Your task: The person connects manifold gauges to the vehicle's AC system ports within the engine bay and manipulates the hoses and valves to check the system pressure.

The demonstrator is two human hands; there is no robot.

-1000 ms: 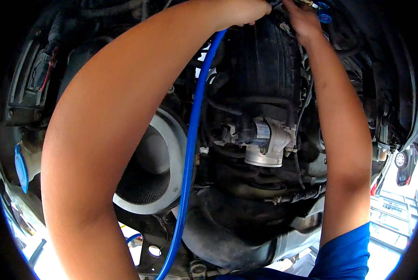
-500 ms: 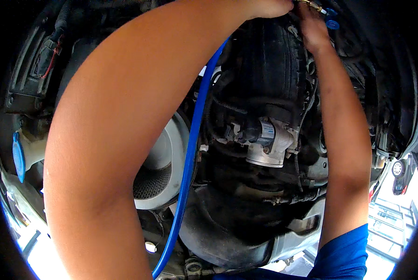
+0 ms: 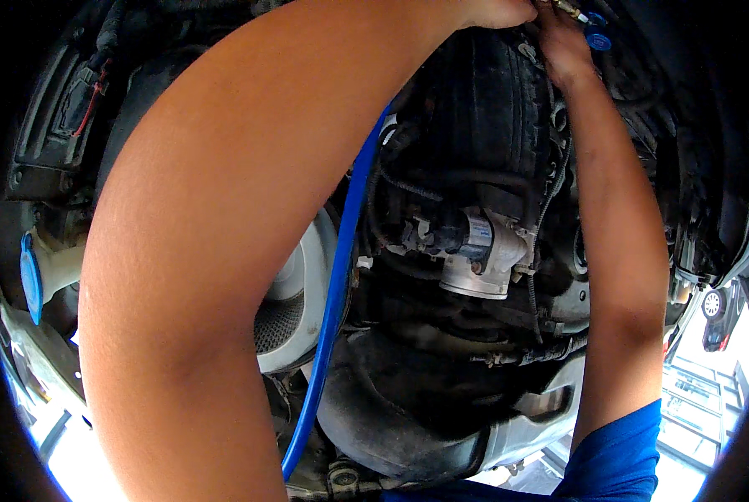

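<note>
Both my hands are together at the top edge, deep in an engine bay. My left hand [image 3: 504,12] is mostly cut off there, its fingers out of sight. Beside it, my right hand [image 3: 564,48] has its fingers drawn together on something I cannot make out. A slim brass-coloured fitting with a pale end [image 3: 572,11] lies just over the right hand, near a round blue cap [image 3: 598,38]. A blue hose [image 3: 338,276] emerges from under my left forearm and curves down to the lower edge.
Between my arms sits a silver throttle body [image 3: 477,274] below a black ribbed engine cover [image 3: 475,117]. A grey round housing with mesh [image 3: 312,293] is half behind my left arm. A blue-capped filler neck [image 3: 30,280] stands far left; a wide black duct [image 3: 391,418] lies near.
My left forearm and hand have shifted slightly right, covering more of the hose's upper end. The fitting has moved slightly right. My right hand stays almost in place.
</note>
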